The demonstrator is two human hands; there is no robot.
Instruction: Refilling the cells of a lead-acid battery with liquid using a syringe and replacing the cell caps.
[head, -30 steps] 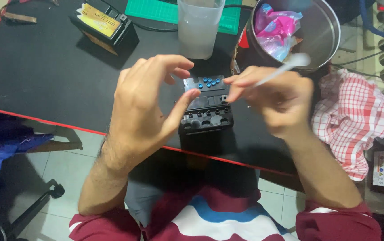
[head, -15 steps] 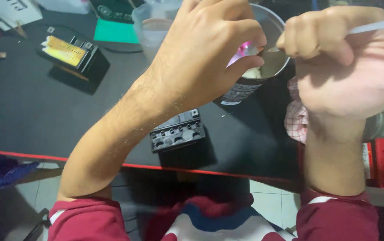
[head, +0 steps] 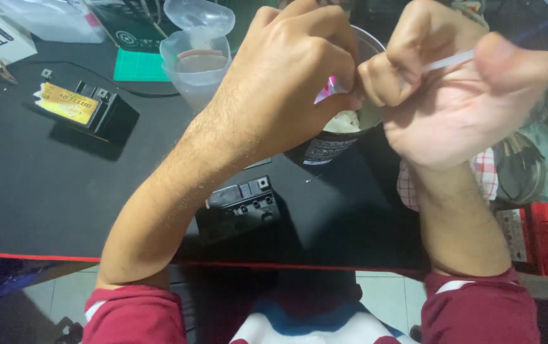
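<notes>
Head view: both hands are raised close to the camera, above a metal bin (head: pixel 371 51) that stands on the black table (head: pixel 44 185). The left hand (head: pixel 286 83) is curled, its fingertips pinched shut on a small pink and silvery scrap (head: pixel 326 89), seemingly foil or wrapper; how much of the scrap lies inside the fist is hidden. The right hand (head: pixel 465 102) is closed in a fist round a thin white stick (head: pixel 449 60), which passes through the fingers and runs on, bluish, toward the upper right corner. The two hands nearly touch over the bin's rim, and something pale shows inside the bin below them.

By my judgement the scrap is very light, limp and crinkly, so it tears or slips easily; a pinch at its edge between thumb and forefinger suits it best. The stick looks light, narrow and somewhat springy plastic, likely to bend if pushed sideways, and is best held near the working end for control.

Lower on the table, between the forearms, lies a black block with small round ports (head: pixel 239 210), untouched. Farther left sits a black box with a yellow label (head: pixel 73 105), and behind it a clear plastic cup (head: pixel 194 67) with its lid open. A red-checked cloth (head: pixel 484 175) shows beneath the right wrist.
</notes>
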